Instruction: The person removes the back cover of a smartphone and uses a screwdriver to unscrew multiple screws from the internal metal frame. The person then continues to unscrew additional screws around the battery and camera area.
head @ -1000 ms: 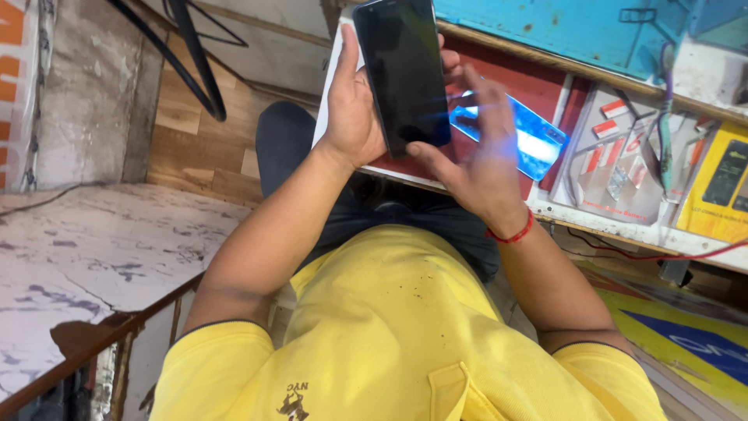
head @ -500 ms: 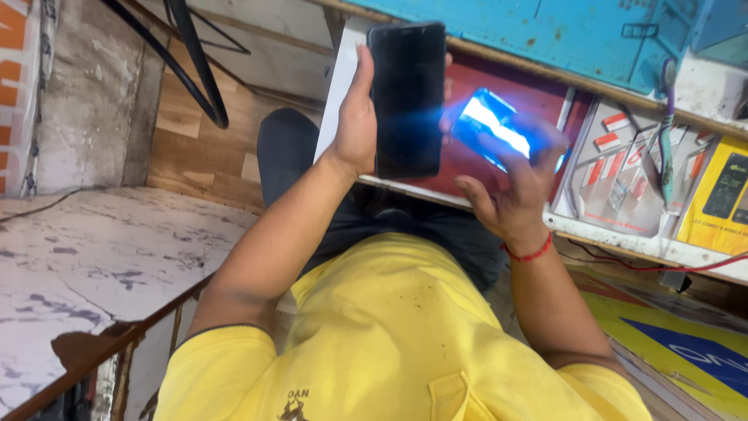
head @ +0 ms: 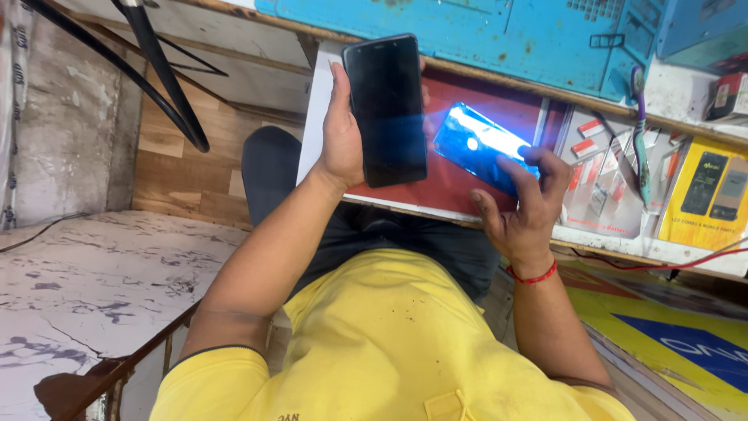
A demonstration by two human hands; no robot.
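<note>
The red-topped bench (head: 456, 183) is carrying the work along its near edge, with packaged parts (head: 600, 179) lying toward its right end. The left hand (head: 343, 136) is gripping a dark phone (head: 386, 109) upright above the bench's left part, fingers closed around its sides. The right hand (head: 522, 210) is pinching a shiny blue back cover (head: 479, 148), tilted, just beside the phone.
</note>
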